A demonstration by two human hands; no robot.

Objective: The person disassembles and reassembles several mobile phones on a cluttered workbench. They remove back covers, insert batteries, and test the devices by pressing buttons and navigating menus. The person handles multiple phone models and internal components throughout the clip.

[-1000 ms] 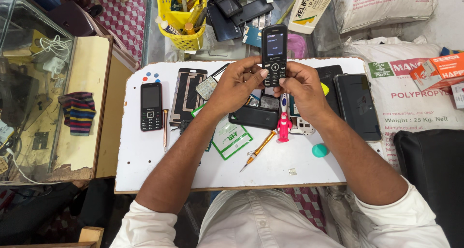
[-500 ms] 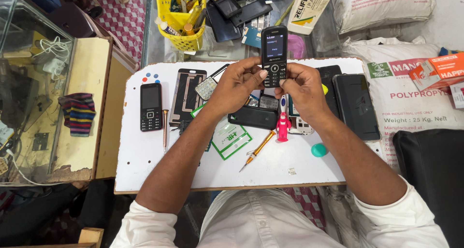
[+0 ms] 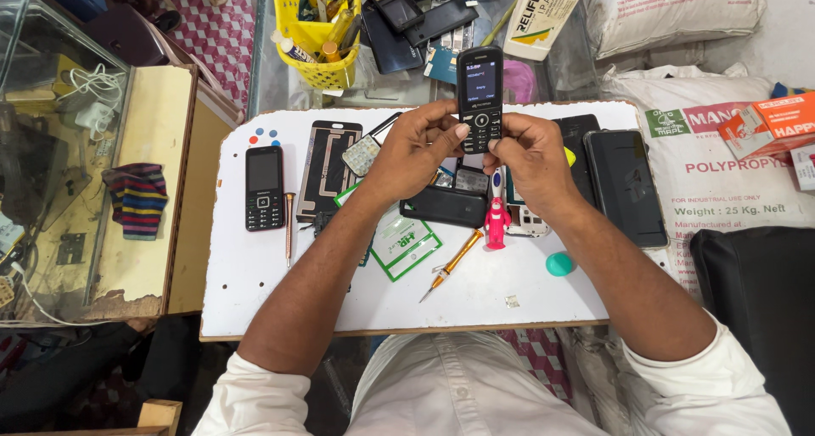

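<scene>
At board centre, near edge first: an orange screwdriver (image 3: pixel 452 265) at 6 o'clock of the hands, with a pink figure (image 3: pixel 496 222) and a black cover (image 3: pixel 445 206) just beyond. Left hand (image 3: pixel 416 150) and right hand (image 3: pixel 528 155) are both closed around a lit keypad phone (image 3: pixel 480 98), held upright above the white board (image 3: pixel 255 300). A second phone (image 3: pixel 264 187) lies at 9 o'clock. A yellow basket (image 3: pixel 316 41) stands at 11 o'clock, beyond the board.

Both hands (image 3: pixel 475 151) hold a keypad phone (image 3: pixel 480 99) (screen lit).
</scene>
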